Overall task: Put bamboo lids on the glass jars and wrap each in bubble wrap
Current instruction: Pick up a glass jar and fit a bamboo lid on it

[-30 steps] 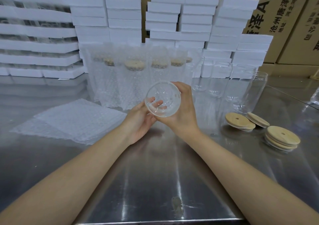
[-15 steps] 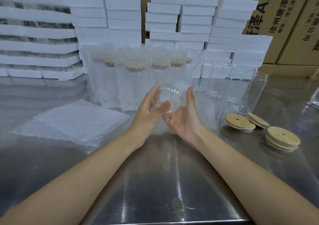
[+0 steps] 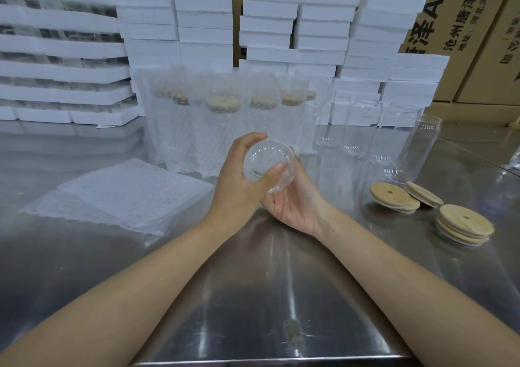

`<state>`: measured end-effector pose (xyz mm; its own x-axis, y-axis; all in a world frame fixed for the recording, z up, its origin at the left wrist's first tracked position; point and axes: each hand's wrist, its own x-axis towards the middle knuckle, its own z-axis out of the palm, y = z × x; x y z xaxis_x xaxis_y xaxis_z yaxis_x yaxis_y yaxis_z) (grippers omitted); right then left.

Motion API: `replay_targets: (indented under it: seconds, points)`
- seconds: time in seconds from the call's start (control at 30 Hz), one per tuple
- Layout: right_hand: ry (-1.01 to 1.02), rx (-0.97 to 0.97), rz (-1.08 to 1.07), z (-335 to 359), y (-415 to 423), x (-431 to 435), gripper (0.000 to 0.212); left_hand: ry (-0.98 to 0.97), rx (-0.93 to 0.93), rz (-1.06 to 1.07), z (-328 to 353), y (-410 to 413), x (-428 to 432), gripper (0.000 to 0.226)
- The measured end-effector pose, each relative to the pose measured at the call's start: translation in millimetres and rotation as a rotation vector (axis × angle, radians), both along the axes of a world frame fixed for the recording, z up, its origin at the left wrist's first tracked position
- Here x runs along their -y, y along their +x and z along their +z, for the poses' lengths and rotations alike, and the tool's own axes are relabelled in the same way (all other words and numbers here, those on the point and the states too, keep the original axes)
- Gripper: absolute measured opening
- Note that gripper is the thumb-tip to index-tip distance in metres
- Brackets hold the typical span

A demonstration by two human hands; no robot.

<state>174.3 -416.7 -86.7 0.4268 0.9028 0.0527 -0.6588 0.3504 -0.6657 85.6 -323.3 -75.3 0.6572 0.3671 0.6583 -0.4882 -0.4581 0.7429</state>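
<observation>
Lidding step, jar in hand – the glass jar (image 3: 267, 161) is held in the air above the middle of the bench (image 3: 253, 296), just in front of the row of wrapped jars (image 3: 222, 130) that stands toward the back edge. The left hand (image 3: 239, 186) grasps it, with the thumb across the near face and the fingers round the far side. The right hand (image 3: 295, 206) supports it from beneath, palm up, and the curl of its fingers behind the glass cannot be told. The long axis runs away from the viewer toward the back edge, so one circular end faces the camera; whether that end is mouth or base cannot be told. Recommended handling – bring the jar upright with its mouth up, let the left hand alone steady the smooth glass, free the right for the bamboo lids (image 3: 394, 197) near the right edge, and seat a lid square before turning to the bubble wrap sheets (image 3: 126, 195) on the left
</observation>
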Motion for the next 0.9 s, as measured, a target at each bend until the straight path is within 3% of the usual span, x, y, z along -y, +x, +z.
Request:
replay_targets:
  seconds: [0.13,0.27,0.37,0.43,0.57,0.63,0.8,0.9]
  points:
    - [0.001,0.028,-0.035,-1.4,-0.9,-0.8,0.061,-0.039,0.037,-0.009,-3.3,2.8,-4.0,0.035]
    - [-0.083,0.151,-0.173,-1.4,-0.5,-2.2,0.072,-0.129,0.069,-0.034,-4.7,7.8,-8.5,0.029]
    - [-0.230,0.379,-0.437,1.9,0.4,-0.2,0.092,-0.296,0.010,-0.122,-7.8,12.7,-12.1,0.043]
    - [-0.250,0.541,-0.653,2.8,4.8,2.2,0.093,-0.191,-0.095,-0.144,-13.6,14.1,-13.4,0.043]
    - [-0.279,0.860,-0.904,2.0,13.4,7.2,0.071,-0.068,-0.328,-0.259,-23.4,16.3,-10.9,0.097]
    - [-0.314,0.989,-0.940,-0.1,15.7,8.9,0.073,-0.010,-0.384,-0.228,-27.3,17.7,-10.9,0.110]
    - [-0.467,1.229,-0.866,-9.0,13.3,5.6,0.083,-0.028,-0.410,-0.115,-30.1,21.6,-20.3,0.107]
    - [-0.540,1.182,-0.778,2.0,16.8,12.5,0.052,-0.050,-0.403,-0.078,-30.4,23.5,-22.6,0.101]
